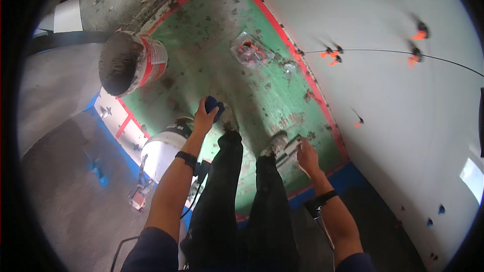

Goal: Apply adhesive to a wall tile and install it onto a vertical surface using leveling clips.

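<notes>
In the head view my left hand (203, 117) is closed around a dark blue object (215, 109), perhaps a pad or sponge, above my left shoe (228, 121). My right hand (307, 157) grips a pale, flat tool (290, 148), possibly a trowel, beside my right shoe (273, 142); its exact shape is unclear. A white bucket (157, 155) with a dark band stands by my left forearm. The green floor covering (196, 55) under my feet is edged with red tape and spotted with grey smears.
A bucket of grey mortar (121, 65) sits at upper left. Farther forward lies a clear bag of orange pieces (248, 50). A large pale tiled wall (383, 111) with orange and dark clips (417, 55) rises on the right. A small red tool (138, 196) lies at lower left.
</notes>
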Action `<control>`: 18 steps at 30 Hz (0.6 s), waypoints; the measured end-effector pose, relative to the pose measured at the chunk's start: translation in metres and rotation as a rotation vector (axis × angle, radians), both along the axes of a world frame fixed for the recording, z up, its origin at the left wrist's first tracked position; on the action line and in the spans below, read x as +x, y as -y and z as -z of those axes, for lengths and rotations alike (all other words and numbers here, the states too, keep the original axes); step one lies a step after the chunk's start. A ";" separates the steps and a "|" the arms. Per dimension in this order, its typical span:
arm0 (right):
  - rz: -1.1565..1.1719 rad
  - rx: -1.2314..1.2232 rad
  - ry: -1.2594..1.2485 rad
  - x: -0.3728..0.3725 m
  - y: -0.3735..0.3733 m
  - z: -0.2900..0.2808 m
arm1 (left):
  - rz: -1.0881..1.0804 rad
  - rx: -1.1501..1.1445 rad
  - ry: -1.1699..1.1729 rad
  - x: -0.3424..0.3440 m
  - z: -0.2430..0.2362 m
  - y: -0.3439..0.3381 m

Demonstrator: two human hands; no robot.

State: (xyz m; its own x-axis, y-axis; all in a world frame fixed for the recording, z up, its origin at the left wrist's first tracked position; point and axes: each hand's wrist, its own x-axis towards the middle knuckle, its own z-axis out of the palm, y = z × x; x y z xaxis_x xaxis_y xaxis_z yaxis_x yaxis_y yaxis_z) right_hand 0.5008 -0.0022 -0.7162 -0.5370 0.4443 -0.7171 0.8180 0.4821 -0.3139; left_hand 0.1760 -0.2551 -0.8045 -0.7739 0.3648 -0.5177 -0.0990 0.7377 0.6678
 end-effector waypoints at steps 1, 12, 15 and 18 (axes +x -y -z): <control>0.019 0.107 -0.329 -0.009 -0.002 0.040 | 0.122 -0.066 -0.101 -0.009 0.031 -0.001; -0.498 0.184 -0.319 -0.393 -0.100 0.326 | 0.415 -0.030 0.112 -0.098 0.096 0.012; -0.541 0.320 -0.406 -0.405 -0.105 0.376 | 0.414 -0.073 0.084 -0.112 0.079 0.035; -0.592 0.420 -0.367 -0.407 -0.093 0.398 | 0.337 -0.033 -0.128 -0.097 0.073 0.051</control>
State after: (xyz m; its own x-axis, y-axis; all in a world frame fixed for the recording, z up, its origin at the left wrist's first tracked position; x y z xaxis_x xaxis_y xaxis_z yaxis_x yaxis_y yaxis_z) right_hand 0.0935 0.0911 -1.1143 -0.9359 0.2054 -0.2860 0.2702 0.9398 -0.2093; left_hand 0.0785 -0.3066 -0.8774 -0.6723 0.5955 -0.4397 0.2366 0.7357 0.6346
